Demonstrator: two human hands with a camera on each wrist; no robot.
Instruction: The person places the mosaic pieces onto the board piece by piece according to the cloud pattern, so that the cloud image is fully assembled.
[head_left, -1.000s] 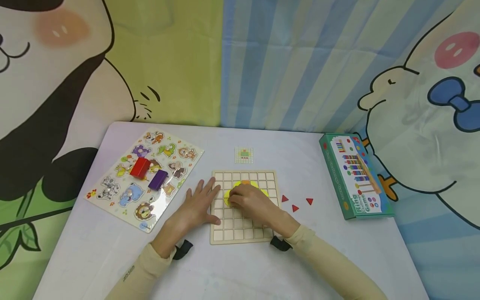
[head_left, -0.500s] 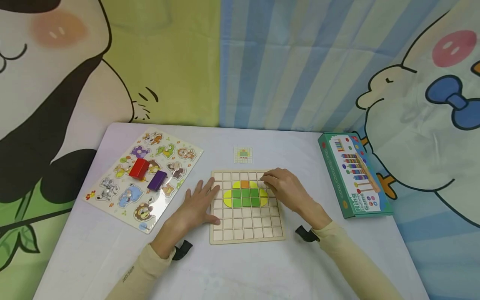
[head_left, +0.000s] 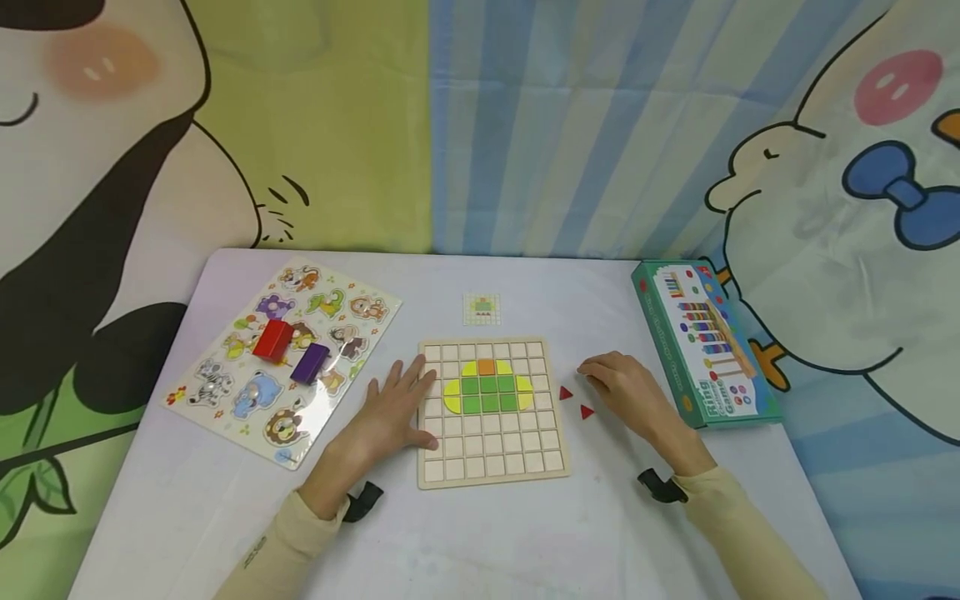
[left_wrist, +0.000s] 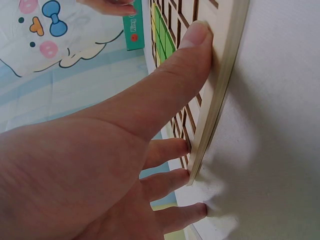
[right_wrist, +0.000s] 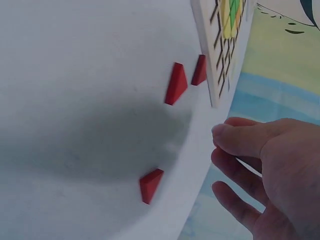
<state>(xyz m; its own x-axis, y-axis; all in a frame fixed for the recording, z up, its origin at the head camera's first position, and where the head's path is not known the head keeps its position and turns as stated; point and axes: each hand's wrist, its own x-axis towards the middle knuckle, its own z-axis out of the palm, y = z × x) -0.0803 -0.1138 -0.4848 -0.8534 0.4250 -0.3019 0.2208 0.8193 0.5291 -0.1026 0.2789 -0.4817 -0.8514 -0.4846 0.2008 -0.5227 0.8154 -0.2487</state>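
My left hand (head_left: 387, 421) rests with fingers spread on the left edge of a wooden grid board (head_left: 491, 465). In the left wrist view its thumb (left_wrist: 192, 42) lies on the board's rim. Green squares (head_left: 489, 403), rounded yellow pieces (head_left: 451, 397) and one orange square (head_left: 486, 367) sit in the board's cells. Right of the board, my right hand (head_left: 633, 393) hovers above the table, fingers loosely bent and nothing visible between them. Two red triangles (head_left: 566, 393) lie by the board. A third red triangle (right_wrist: 150, 186) shows in the right wrist view, hidden under the hand in the head view.
Behind the board lies a small patterned card (head_left: 482, 309). At left an animal puzzle board (head_left: 255, 433) carries a red block (head_left: 273, 340) and a purple block (head_left: 310, 363). A green box (head_left: 701, 350) stands at the right edge, close to my right hand.
My right hand has moved off the board's pieces, past its upper right corner, to the right over the red triangles. The left hand stays on the board's edge.
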